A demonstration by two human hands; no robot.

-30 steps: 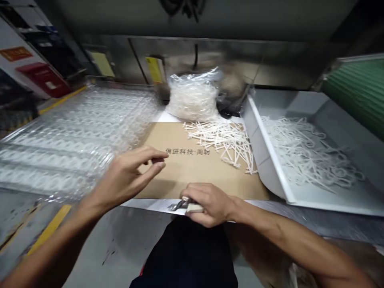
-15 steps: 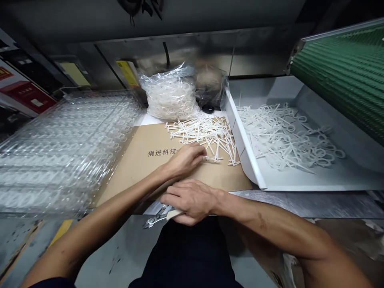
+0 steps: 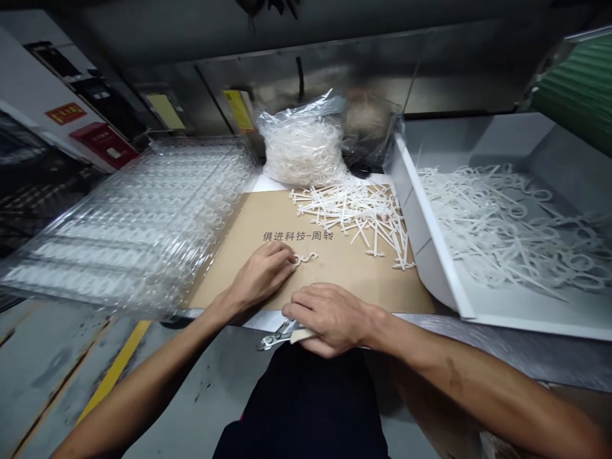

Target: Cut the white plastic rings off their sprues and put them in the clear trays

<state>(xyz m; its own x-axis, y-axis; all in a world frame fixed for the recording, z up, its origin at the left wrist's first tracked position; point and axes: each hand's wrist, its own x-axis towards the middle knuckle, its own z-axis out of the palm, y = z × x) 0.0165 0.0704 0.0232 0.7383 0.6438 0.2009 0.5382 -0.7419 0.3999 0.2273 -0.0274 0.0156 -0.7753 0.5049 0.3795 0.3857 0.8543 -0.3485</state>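
Cardboard, one flat sheet (image 3: 344, 284) printed with a single line of dark Chinese characters, lies on the steel desk (image 3: 497, 345) directly in front of the person. Two bare hands are over it. The left hand (image 3: 261, 275) rests palm down near the sheet's front edge, its fingers loosely curled and holding nothing, with the fingertips (image 3: 289, 258) just beside one loose white plastic piece (image 3: 305, 258), a small curly moulded shape lying alone on the cardboard. The right hand (image 3: 329, 319) is closed around the pale handle of one pair of metal side cutters (image 3: 280, 336), whose head pokes out past the desk edge toward the person's left. Beyond the hands, one heap of white plastic scissor-shaped pieces (image 3: 354, 217), too many and too tangled to count, covers the far right part of the sheet. One white tray (image 3: 430, 248) stands just to the right of the cardboard, holding another uncountable mass of the same pieces. Behind the heap sit two clear plastic bags: one packed with white pieces (image 3: 303, 150) and a second (image 3: 373, 121), whose contents are hard to make out. To the left lies one broad stack of clear moulded plastic trays (image 3: 138, 229), touching the cardboard's left edge.
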